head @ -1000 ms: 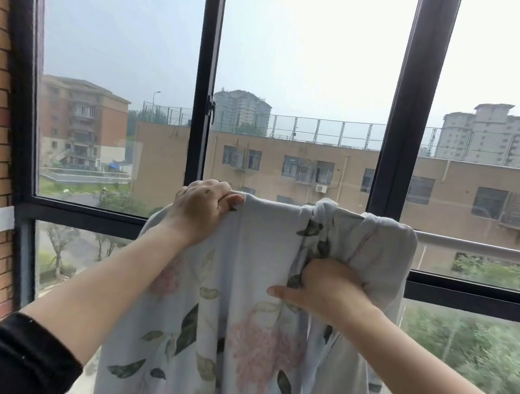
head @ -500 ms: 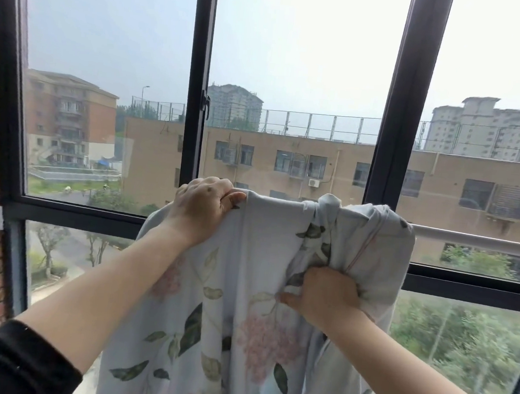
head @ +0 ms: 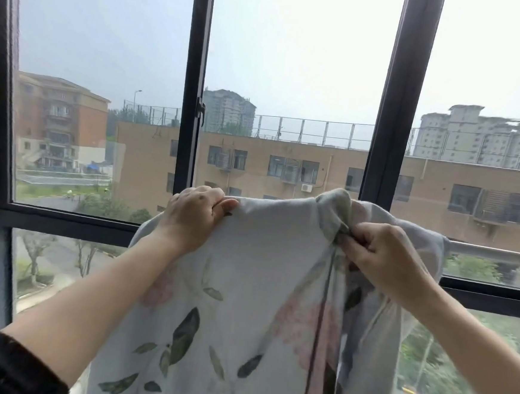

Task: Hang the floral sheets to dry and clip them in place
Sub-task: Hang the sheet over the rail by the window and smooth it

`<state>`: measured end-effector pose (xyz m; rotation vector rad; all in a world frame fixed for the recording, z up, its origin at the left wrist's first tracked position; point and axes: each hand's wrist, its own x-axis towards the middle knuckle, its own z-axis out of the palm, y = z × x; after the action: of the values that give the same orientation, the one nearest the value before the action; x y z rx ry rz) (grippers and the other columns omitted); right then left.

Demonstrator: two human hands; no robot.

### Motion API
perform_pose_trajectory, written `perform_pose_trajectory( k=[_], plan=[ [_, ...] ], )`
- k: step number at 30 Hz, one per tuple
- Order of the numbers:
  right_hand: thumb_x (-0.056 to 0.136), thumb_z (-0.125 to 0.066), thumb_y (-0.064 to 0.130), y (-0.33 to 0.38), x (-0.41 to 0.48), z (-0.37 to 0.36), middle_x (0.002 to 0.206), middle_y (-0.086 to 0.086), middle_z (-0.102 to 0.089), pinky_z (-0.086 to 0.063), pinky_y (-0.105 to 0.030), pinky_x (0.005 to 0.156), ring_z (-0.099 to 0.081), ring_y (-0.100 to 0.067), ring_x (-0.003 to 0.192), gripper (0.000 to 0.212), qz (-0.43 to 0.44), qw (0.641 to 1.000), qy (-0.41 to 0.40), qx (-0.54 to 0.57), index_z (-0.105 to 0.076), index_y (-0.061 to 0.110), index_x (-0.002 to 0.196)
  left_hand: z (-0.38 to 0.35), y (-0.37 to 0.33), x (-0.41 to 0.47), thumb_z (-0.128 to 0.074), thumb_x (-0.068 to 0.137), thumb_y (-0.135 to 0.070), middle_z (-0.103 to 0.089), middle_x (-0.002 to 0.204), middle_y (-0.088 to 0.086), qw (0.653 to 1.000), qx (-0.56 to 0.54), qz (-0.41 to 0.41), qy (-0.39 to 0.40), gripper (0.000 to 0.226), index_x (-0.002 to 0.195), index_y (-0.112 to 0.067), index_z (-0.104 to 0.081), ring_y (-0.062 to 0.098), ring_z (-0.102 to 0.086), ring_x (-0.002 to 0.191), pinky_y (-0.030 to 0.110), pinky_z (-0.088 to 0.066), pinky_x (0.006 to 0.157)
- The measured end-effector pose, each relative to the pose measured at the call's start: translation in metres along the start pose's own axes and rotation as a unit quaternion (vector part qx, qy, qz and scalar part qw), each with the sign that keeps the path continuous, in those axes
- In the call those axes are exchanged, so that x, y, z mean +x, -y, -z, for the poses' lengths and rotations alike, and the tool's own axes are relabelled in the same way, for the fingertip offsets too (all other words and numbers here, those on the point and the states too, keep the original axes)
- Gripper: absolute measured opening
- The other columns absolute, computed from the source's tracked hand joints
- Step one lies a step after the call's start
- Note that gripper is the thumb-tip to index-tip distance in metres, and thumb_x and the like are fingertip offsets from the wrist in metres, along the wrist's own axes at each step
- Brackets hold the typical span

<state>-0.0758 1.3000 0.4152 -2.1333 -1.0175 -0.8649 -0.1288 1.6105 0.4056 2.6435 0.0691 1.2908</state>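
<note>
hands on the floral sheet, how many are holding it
2. The left hand grips the top edge of the floral sheet toward its left; the right hand pinches a bunched fold near the top, further right.

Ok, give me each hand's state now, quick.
Left hand: grips the floral sheet at its top edge.
Right hand: pinches a bunched fold of it.

The right hand has climbed from the flower print lower on the floral sheet to the height of the rail, where it now pinches the bunched fold near the sheet's top edge; the cloth under that fold now hangs in a straighter vertical crease
</note>
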Motion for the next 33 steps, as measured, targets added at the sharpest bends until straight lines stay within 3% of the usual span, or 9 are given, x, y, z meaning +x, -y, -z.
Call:
perform_pose_trajectory(
  k=[3,6,10,12,17,21,25,29,33],
  plan=[
    [0.087,-0.062,0.017,0.002,0.040,0.022,0.042,0.008,-0.038,-0.030,-0.020,0.042,-0.037,-0.010,0.040,0.044,0.019,0.996,-0.083,-0.014,-0.044,0.018,0.047,0.000,-0.003,0.001,-0.009,0.081,-0.071,-0.057,0.077,-0.002,1.000,-0.006,0.000,-0.012,0.065,0.069,-0.025,-0.052,0.028,-0.056,0.083,0.034,-0.034,0.067],
    [0.088,-0.058,0.018,-0.004,0.076,0.024,0.043,0.006,-0.040,-0.033,-0.025,0.046,-0.041,-0.015,0.043,0.040,0.043,0.992,-0.113,-0.044,-0.047,0.016,0.050,0.002,-0.004,0.004,0.000,0.077,-0.071,-0.064,0.083,0.003,1.000,0.007,0.014,-0.011,0.080,0.082,-0.019,-0.060,0.030,-0.058,0.084,0.034,-0.035,0.064],
    [0.091,-0.056,0.024,-0.021,0.103,0.017,0.048,0.009,-0.044,-0.037,-0.028,0.056,-0.051,-0.023,0.054,0.037,0.039,0.988,-0.136,-0.061,-0.054,0.013,0.056,0.006,-0.011,0.009,0.001,0.072,-0.078,-0.047,0.068,-0.006,0.998,-0.018,0.049,0.036,0.064,0.068,-0.026,-0.038,0.026,-0.050,0.074,0.034,-0.032,0.060],
    [0.091,-0.056,0.026,-0.036,0.108,0.011,0.048,0.009,-0.045,-0.036,-0.028,0.057,-0.052,-0.025,0.059,0.041,0.019,0.992,-0.094,-0.085,-0.049,0.014,0.052,0.005,-0.013,0.009,-0.008,0.078,-0.079,-0.051,0.071,-0.003,0.998,0.000,0.054,0.037,0.063,0.074,-0.025,-0.041,0.025,-0.052,0.075,0.034,-0.034,0.060],
    [0.086,-0.064,0.033,-0.061,0.106,-0.002,0.067,-0.007,-0.062,-0.043,-0.032,0.065,-0.055,-0.017,0.070,0.034,-0.126,0.958,0.250,-0.065,-0.069,0.007,0.064,0.002,-0.022,0.012,-0.027,0.093,-0.058,-0.056,0.082,0.002,0.992,0.052,0.104,0.042,0.045,0.083,-0.020,-0.050,0.030,-0.058,0.087,0.033,-0.040,0.068],
    [0.087,-0.065,0.032,-0.059,0.104,-0.001,0.057,-0.001,-0.062,-0.041,-0.027,0.061,-0.051,-0.010,0.058,0.034,-0.120,0.962,0.241,0.032,-0.071,0.012,0.059,0.002,-0.057,0.007,-0.049,0.093,-0.041,-0.063,0.105,0.005,0.996,0.042,0.018,-0.077,0.029,0.102,-0.015,-0.059,0.028,-0.056,0.102,0.039,-0.043,0.088],
    [0.087,-0.064,0.032,-0.053,0.105,-0.005,0.053,0.004,-0.058,-0.040,-0.026,0.058,-0.049,-0.008,0.053,0.033,-0.120,0.964,0.235,0.043,-0.072,0.010,0.064,-0.013,-0.130,-0.001,-0.048,0.094,-0.045,-0.061,0.122,0.001,0.994,-0.042,-0.084,0.048,0.041,0.123,-0.016,-0.056,0.019,-0.054,0.114,0.034,-0.042,0.099],
    [0.086,-0.065,0.031,-0.055,0.101,0.001,0.053,0.005,-0.060,-0.042,-0.024,0.055,-0.050,-0.007,0.051,0.027,-0.123,0.963,0.231,0.060,-0.074,0.013,0.068,-0.045,-0.152,0.005,-0.035,0.095,-0.057,-0.057,0.102,-0.003,0.994,0.057,-0.068,0.063,0.040,0.096,-0.022,-0.054,0.019,-0.053,0.101,0.034,-0.035,0.093],
    [0.083,-0.071,0.036,-0.061,0.097,0.009,0.043,0.006,-0.050,-0.039,-0.023,0.050,-0.042,-0.005,0.038,0.041,-0.115,0.972,0.190,0.072,-0.063,0.017,0.047,-0.058,-0.149,0.009,-0.031,0.092,-0.062,-0.060,0.100,-0.007,0.993,0.103,-0.054,0.036,0.045,0.090,-0.024,-0.056,0.017,-0.054,0.098,0.032,-0.027,0.086]
  ],
)
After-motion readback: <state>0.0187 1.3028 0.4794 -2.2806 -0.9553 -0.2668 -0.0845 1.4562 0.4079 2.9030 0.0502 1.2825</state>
